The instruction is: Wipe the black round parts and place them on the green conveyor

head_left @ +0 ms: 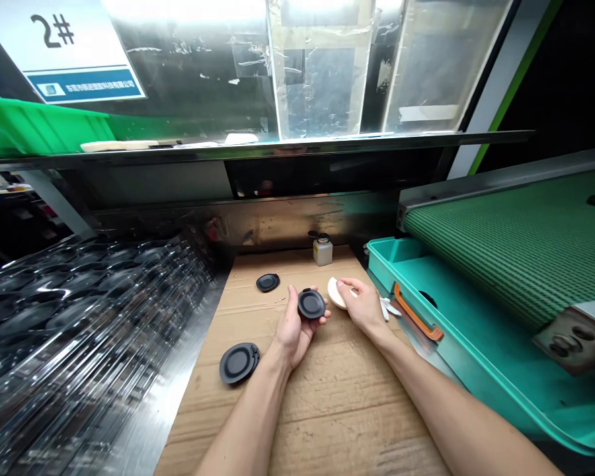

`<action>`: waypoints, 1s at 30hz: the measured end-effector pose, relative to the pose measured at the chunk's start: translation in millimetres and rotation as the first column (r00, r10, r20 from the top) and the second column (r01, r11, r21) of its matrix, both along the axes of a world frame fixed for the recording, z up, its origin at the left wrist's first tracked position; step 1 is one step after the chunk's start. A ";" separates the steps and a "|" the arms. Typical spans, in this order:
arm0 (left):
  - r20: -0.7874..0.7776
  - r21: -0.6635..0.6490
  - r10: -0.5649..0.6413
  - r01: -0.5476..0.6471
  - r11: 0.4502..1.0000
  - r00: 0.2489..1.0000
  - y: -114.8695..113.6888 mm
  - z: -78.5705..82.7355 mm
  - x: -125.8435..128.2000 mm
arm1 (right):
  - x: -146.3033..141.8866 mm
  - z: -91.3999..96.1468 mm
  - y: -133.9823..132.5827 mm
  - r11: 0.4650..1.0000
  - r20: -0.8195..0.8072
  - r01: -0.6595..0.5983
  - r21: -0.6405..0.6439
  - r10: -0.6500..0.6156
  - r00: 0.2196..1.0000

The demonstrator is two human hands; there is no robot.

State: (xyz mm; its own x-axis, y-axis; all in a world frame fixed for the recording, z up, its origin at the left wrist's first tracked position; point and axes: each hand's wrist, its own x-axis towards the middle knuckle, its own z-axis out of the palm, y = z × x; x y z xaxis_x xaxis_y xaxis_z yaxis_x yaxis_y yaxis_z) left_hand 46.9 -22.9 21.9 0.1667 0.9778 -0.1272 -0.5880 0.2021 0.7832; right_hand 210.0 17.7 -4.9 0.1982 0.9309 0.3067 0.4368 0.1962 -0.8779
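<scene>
My left hand [293,325] is closed round a black round disc [311,304], held up over a sheet of cardboard [327,396]. Just to its right, my right hand [363,301] grips a white round pad [335,291] resting near the cardboard. A second black disc [268,282] lies further back on the cardboard. A small stack of black discs [238,363] sits to the left of my left forearm.
A small white bottle [322,251] stands at the back of the cardboard. Clear plastic trays [79,317] holding black discs fill the left. A teal bin [456,330] with an orange-handled tool [416,316] sits right, under a green conveyor belt [515,238].
</scene>
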 end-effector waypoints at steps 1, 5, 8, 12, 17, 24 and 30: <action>0.067 -0.067 -0.053 0.057 0.996 0.996 -0.2 1.8 -1.5 | -1.2 -1.8 -1.0 1.000 0.051 -0.014 0.002 0.014 0.999; 0.212 -0.275 -0.070 0.128 0.953 0.975 0.3 5.3 -7.5 | -7.2 -5.5 -7.4 0.997 0.242 -0.074 0.027 0.065 0.968; 0.243 -0.354 -0.037 0.124 0.927 0.969 1.1 5.6 -8.5 | -8.0 -6.8 -9.1 0.997 0.284 -0.067 0.025 0.057 0.957; 0.206 -0.433 -0.010 0.100 0.896 0.979 2.7 4.8 -8.3 | -5.4 -8.6 -6.3 0.997 0.263 -0.072 0.030 0.062 0.963; 0.129 -0.427 0.001 0.054 0.903 0.992 3.7 3.4 -9.3 | -4.4 -1.6 -4.4 0.985 -0.008 -0.163 -0.051 0.162 0.987; -0.197 -0.268 -0.040 -0.015 0.963 0.980 0.8 -7.8 3.3 | -6.1 22.2 -19.5 0.790 -0.331 -0.567 -0.234 0.484 0.810; -0.280 -0.149 0.034 -0.079 0.986 0.960 0.7 -8.8 4.7 | -1.5 31.3 -20.7 0.851 -0.267 -0.485 -0.199 0.429 0.863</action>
